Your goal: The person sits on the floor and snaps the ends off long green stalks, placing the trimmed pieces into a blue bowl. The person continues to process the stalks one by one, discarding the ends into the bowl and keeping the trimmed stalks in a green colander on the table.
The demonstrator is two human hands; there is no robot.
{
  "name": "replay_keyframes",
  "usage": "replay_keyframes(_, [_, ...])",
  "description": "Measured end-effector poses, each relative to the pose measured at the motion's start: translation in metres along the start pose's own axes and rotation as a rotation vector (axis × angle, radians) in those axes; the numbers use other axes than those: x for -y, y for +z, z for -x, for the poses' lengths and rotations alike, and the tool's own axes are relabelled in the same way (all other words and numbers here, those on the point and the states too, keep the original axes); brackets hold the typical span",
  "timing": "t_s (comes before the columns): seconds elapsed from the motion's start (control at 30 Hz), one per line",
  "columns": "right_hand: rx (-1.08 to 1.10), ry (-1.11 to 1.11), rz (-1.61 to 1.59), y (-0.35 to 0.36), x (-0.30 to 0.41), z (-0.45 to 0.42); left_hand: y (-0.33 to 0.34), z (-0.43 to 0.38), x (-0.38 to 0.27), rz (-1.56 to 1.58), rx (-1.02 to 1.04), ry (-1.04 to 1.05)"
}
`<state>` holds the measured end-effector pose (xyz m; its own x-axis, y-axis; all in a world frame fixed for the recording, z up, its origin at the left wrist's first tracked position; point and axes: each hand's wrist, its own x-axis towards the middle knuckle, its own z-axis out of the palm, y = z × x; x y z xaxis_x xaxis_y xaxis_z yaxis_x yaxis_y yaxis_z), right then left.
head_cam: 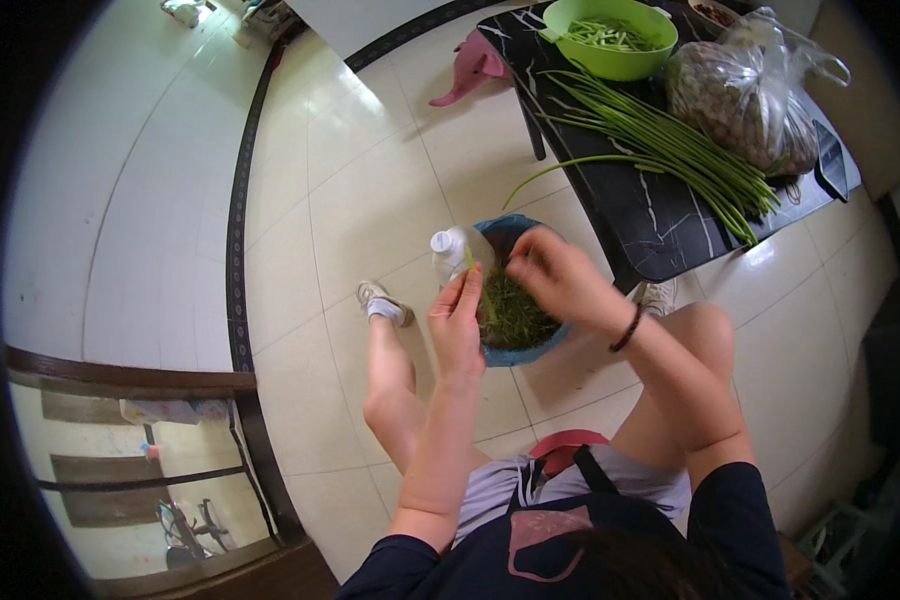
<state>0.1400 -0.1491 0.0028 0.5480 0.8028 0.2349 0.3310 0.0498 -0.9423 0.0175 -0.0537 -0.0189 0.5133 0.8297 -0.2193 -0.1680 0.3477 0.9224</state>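
Observation:
Between its thumb and fingers my left hand [457, 322] pinches a green stem piece [470, 259]. My right hand [547, 270], blurred, is just to its right over a bin lined with a blue bag [529, 355]; its fingertips are hard to make out. Green plant trimmings [521, 311] lie in the bin. A whitish plastic bottle with a white cap [442, 241] stands at the bin's left edge, behind my left hand. On the black marble-patterned table [645, 247] lies a bunch of long green stems [667, 142], near a green plastic basin [622, 64] holding cut green pieces.
A clear plastic bag of round brownish items [750, 97], a phone [831, 161] and a small bowl [712, 13] are on the table. A pink elephant-shaped object [476, 67] stands beside it. My knees flank the bin, and the table's near corner is close to my right forearm.

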Motion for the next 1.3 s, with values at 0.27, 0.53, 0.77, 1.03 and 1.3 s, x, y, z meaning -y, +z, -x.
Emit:
replay_keyframes(0.27, [-0.073, -0.242, 0.315, 0.018, -0.015, 0.006, 0.004, 0.005, 0.002, 0.037, 0.109, -0.041])
replay_keyframes(0.53, [0.107, -0.076, -0.073, 0.015, -0.016, 0.000, 0.001, 0.008, 0.004, 0.058, 0.140, 0.056])
replay_keyframes(0.77, [0.029, -0.367, 0.483, 0.008, -0.017, 0.004, -0.016, -0.009, -0.020, -0.142, 0.260, -0.005])
replay_keyframes(1.03, [0.017, -0.484, 0.629, 0.010, -0.020, 0.005, -0.004, -0.006, -0.029, -0.126, 0.317, -0.107])
replay_keyframes(1.3, [0.030, -0.472, 0.624, 0.009, -0.017, 0.006, -0.006, -0.011, -0.025, 0.207, 0.275, -0.366])
